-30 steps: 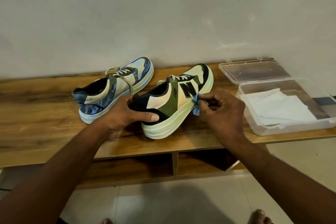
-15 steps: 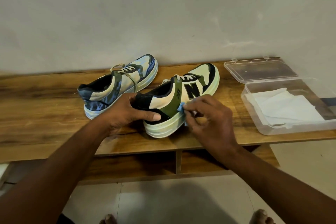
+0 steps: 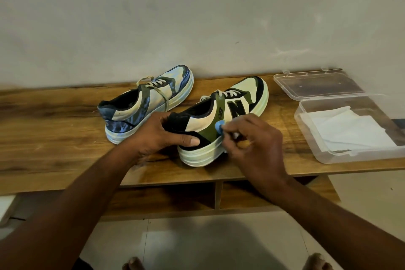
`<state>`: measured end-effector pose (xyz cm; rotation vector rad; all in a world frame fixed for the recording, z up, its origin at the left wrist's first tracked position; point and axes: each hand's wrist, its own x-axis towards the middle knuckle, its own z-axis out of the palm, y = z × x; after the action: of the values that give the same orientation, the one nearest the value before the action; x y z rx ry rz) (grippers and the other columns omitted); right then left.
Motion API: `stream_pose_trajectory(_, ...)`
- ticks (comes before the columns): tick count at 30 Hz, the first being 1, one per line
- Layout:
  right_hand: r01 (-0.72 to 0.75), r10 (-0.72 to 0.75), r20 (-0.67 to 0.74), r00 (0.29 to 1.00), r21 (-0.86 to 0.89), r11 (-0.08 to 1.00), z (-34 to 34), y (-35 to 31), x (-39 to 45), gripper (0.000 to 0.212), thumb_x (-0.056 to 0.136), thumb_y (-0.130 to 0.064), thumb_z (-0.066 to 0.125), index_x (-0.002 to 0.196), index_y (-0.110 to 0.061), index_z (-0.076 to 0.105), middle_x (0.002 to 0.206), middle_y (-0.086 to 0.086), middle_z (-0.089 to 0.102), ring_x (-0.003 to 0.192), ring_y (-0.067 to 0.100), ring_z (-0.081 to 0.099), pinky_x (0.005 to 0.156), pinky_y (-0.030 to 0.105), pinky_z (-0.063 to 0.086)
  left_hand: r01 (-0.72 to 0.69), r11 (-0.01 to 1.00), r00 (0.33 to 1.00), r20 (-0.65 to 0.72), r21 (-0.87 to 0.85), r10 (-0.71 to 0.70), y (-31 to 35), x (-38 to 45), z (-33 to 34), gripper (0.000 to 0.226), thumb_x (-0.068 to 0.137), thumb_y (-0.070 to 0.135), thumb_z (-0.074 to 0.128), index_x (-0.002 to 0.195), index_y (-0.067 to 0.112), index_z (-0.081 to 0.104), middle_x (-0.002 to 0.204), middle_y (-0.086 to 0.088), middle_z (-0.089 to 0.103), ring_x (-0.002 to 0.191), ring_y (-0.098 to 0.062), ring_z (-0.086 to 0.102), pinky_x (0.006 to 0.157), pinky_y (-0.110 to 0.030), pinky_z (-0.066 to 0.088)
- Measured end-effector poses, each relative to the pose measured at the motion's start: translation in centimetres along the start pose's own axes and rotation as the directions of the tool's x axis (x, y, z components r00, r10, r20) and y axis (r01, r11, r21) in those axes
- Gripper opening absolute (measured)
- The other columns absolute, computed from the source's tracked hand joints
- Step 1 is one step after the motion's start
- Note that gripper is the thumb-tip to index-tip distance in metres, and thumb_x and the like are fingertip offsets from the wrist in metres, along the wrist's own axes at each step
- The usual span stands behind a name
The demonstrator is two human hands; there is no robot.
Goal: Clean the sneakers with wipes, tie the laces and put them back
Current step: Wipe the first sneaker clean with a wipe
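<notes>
Standing along a plain wall, a long wooden shelf [image 3: 54,120] bearing everything. Sitting at its right end, a clear plastic box [image 3: 350,155], lid [image 3: 317,84] lying open behind it, white wipes [image 3: 348,129] resting inside. Resting near the wall, heel toward the camera, the blue-tinted sneaker [image 3: 144,103], laces loose. Sitting just beside it to the right, the green sneaker [image 3: 221,120] with a black N on its side. Gripping that sneaker's black heel, the left hand [image 3: 160,138], thumb lying along the side. Pinching a small blue wipe [image 3: 219,126] in curled fingers, the right hand [image 3: 258,140], pressing it against the green side panel above the pale sole.
</notes>
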<state>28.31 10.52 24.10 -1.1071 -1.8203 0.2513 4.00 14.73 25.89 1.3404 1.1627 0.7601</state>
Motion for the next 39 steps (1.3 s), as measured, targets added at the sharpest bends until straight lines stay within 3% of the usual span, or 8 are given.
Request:
stream_pose_trajectory(3,-0.005,0.005,-0.004,1.0,0.003,1.0,0.0,0.1,-0.2,0.016,0.085,-0.004,0.079,0.1,-0.007,0.076,0.102,0.003,0.071,0.089,0.012,0.068,0.073,0.029,0.06,-0.009,1.0,1.0,-0.008,0.018,0.009,0.0,0.1,0.0,0.053,0.065,0.005,0.088,0.116,0.008,0.076,0.114,-0.008,0.078,0.111,-0.022,0.074,0.093,-0.032,0.058)
stream_pose_trajectory(9,0.177,-0.166,0.247,0.955,-0.022,0.984,1.5,-1.0,-1.8,0.011,0.092,-0.01,0.072,0.102,-0.006,0.074,0.106,0.005,0.066,0.091,0.01,0.062,0.076,0.023,0.055,0.043,0.997,0.999,0.019,0.057,-0.045,0.0,0.1,-0.8,0.059,0.063,-0.002,0.09,0.119,0.007,0.074,0.114,-0.011,0.078,0.11,-0.025,0.074,0.093,-0.036,0.058)
stream_pose_trajectory(19,-0.155,0.157,0.023,0.987,-0.061,0.986,-0.6,2.3,0.4,0.016,0.083,-0.007,0.081,0.096,-0.014,0.076,0.095,-0.004,0.071,0.084,0.007,0.067,0.072,0.03,0.06,0.012,0.978,1.0,-0.008,0.208,-0.01,1.0,-0.1,-2.2,0.063,0.066,-0.003,0.089,0.122,0.021,0.073,0.116,0.005,0.078,0.114,-0.006,0.069,0.096,-0.024,0.056)
stream_pose_trajectory(25,-0.349,0.34,-0.138,0.93,-0.048,0.936,-2.2,3.3,2.1,0.019,0.082,-0.01,0.084,0.095,-0.021,0.077,0.093,-0.007,0.073,0.081,0.002,0.069,0.071,0.015,0.059,0.016,0.978,0.936,-0.347,0.208,0.059,0.4,-0.5,-0.9,0.09,0.056,0.002,0.097,0.138,0.016,0.062,0.124,0.004,0.074,0.115,-0.008,0.069,0.103,-0.035,0.056)
stream_pose_trajectory(28,-0.41,0.397,-0.176,0.901,-0.042,0.911,-3.1,4.2,3.0,0.016,0.08,-0.009,0.084,0.093,-0.017,0.081,0.087,-0.007,0.075,0.075,0.0,0.069,0.069,0.005,0.05,0.027,0.969,0.889,-0.448,0.247,0.09,-1.1,-0.8,1.5,0.107,0.045,0.03,0.105,0.141,0.027,0.057,0.129,0.01,0.07,0.12,-0.008,0.066,0.102,-0.039,0.056)
stream_pose_trajectory(30,-0.45,0.437,-0.198,0.877,-0.021,0.893,-3.3,4.5,3.3,0.018,0.08,-0.01,0.084,0.095,-0.018,0.081,0.089,-0.006,0.076,0.075,-0.001,0.069,0.068,0.002,0.048,-0.002,0.953,0.853,-0.497,0.303,0.16,-1.5,-0.8,3.2,0.098,0.046,0.043,0.104,0.133,0.033,0.06,0.123,0.014,0.071,0.114,-0.004,0.066,0.098,-0.037,0.058)
stream_pose_trajectory(34,-0.453,0.461,-0.153,0.874,0.083,0.888,-2.2,3.9,3.3,0.026,0.083,-0.008,0.083,0.107,-0.018,0.079,0.096,-0.007,0.076,0.079,-0.001,0.071,0.069,0.007,0.053,-0.083,0.944,0.789,-0.558,0.32,0.259,-1.2,0.1,4.9,0.084,0.052,0.038,0.103,0.126,0.031,0.063,0.114,0.015,0.073,0.105,0.002,0.067,0.091,-0.033,0.06)
stream_pose_trajectory(39,-0.36,0.376,-0.157,0.913,0.121,0.925,1.0,1.9,3.1,0.028,0.083,-0.005,0.082,0.109,-0.016,0.08,0.104,-0.005,0.074,0.087,0.003,0.071,0.076,0.021,0.062,-0.1,0.946,0.799,-0.541,0.307,0.26,-1.3,1.3,5.0,0.088,0.053,0.034,0.103,0.13,0.03,0.061,0.118,0.016,0.071,0.109,0.002,0.065,0.09,-0.025,0.058)
